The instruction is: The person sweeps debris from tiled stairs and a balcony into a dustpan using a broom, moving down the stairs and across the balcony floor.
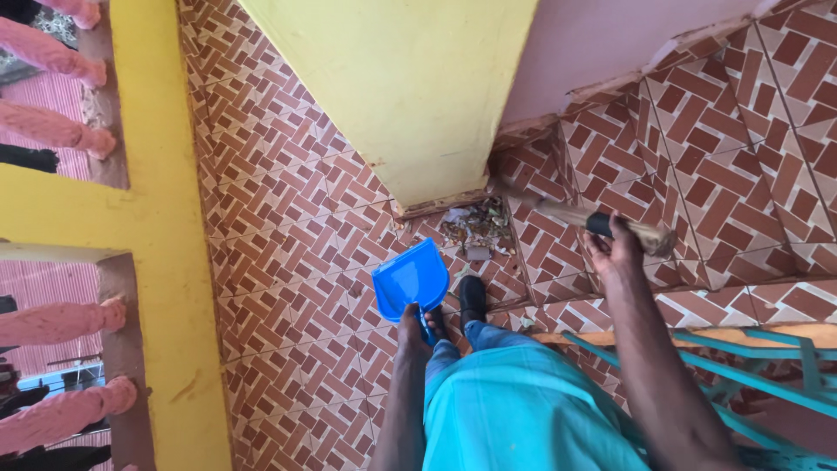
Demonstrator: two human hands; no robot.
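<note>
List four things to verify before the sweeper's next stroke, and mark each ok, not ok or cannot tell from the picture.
1. Left hand grips the blue dustpan by its handle: ok.
2. Right hand grips the broom: ok.
3. Dustpan mouth faces the debris pile at the foot of the yellow pillar: ok.
4. Dustpan lip touches the tiled floor: cannot tell.
5. Shoe stands apart from the pile: ok.

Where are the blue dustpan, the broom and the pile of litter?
dustpan (410,281), head view, middle of the blue pan.
broom (567,212), head view, the pale bundle just ahead of the grip.
litter (475,228), head view, centre of the pile by the yellow pillar.
</note>
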